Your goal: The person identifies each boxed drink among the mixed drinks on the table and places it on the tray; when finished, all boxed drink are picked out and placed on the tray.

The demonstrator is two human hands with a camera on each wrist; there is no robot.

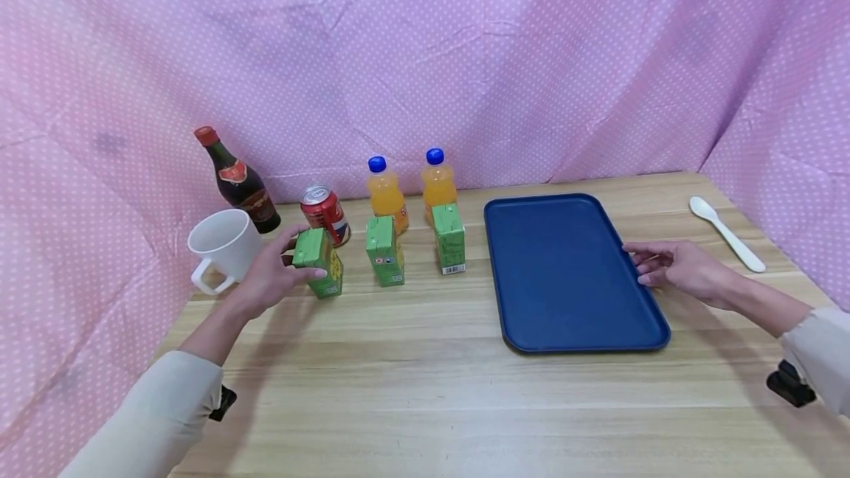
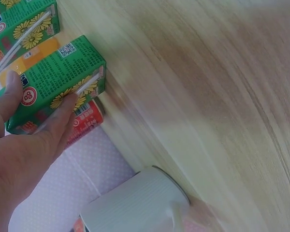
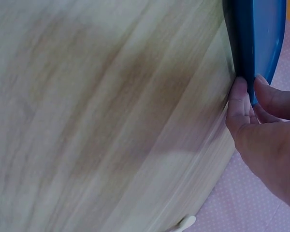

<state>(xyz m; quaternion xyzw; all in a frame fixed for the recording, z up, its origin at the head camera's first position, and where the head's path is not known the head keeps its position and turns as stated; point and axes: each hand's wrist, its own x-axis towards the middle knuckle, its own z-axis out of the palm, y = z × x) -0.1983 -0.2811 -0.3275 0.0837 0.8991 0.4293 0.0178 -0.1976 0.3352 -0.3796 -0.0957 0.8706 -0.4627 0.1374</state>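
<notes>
Two bottles (image 1: pixel 385 192), orange liquid inside; white mug (image 1: pixel 237 251), bottom hidden from where I stand; green carton (image 1: pixel 330 282), yellow flowers, white straw (image 2: pixel 90 82), upright before red can (image 1: pixel 327 216), fingers of left hand (image 1: pixel 272 276) partly closed around it; blue tray (image 1: pixel 574 271), raised rim, pinched by fingers of right hand (image 1: pixel 690 269)

On the worktop (image 1: pixel 432 404), the spoon (image 1: pixel 727 233) lies right of the tray (image 1: pixel 564 271), three cartons (image 1: pixel 385 251) left; juice bottles (image 1: pixel 385 194) stand behind two cartons, whether touching is unclear.
</notes>
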